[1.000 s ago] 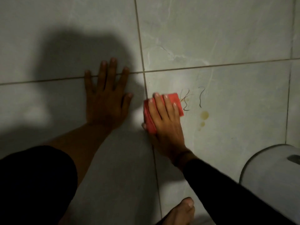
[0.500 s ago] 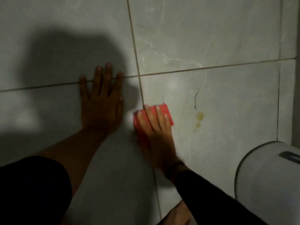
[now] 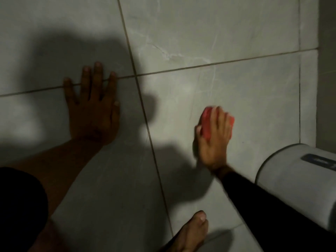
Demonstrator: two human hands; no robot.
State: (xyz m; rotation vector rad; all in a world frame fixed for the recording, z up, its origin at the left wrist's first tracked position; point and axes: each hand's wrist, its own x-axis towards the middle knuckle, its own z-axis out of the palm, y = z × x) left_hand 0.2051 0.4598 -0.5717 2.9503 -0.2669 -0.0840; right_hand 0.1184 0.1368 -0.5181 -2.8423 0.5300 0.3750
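My right hand (image 3: 213, 142) lies on a red cloth (image 3: 206, 124) on the grey tiled floor (image 3: 227, 33). Its fingers are spread over the cloth and press it on the tile, and the thumb sits along the cloth's left side. The hand is blurred with motion. My left hand (image 3: 92, 113) rests flat on the floor to the left, fingers spread across a grout line, in shadow. It holds nothing. A faint thin streak (image 3: 190, 113) shows on the tile just left of the cloth.
A white rounded bin (image 3: 300, 179) lies at the right edge, close to my right forearm. A bare foot (image 3: 192, 231) stands at the bottom centre. A grey wall base (image 3: 327, 79) runs up the right side. Dark shadows cover the floor's left half.
My right hand has slid the red cloth to the right, away from the vertical grout line and over the spot where the yellowish stain and hairs lay. My left hand has stayed put.
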